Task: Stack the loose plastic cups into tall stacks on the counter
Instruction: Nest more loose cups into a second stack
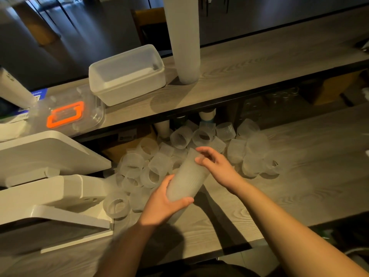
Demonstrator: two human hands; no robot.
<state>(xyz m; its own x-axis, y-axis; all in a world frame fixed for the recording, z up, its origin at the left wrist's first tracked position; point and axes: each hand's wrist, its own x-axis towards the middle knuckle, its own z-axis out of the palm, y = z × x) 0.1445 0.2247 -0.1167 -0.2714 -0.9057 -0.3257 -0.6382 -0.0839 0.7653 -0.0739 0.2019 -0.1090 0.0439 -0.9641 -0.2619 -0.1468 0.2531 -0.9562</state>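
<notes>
both hands (165,204) grip tilted cup stack (186,180) between them.

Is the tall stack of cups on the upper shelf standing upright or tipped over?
Upright. The tall stack stands on its base on the upper shelf, beside the white container, with neither hand touching it.

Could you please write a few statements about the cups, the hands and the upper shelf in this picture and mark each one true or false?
1. The left hand grips the lower part of a short stack of cups. True.
2. The right hand rests flat on the counter. False: its fingers touch the top end of the stack.
3. Loose cups lie scattered on the counter. True.
4. The tall stack lies on its side. False: it stands upright on the upper shelf.
5. The lidded white container sits on the upper shelf. True.
</notes>
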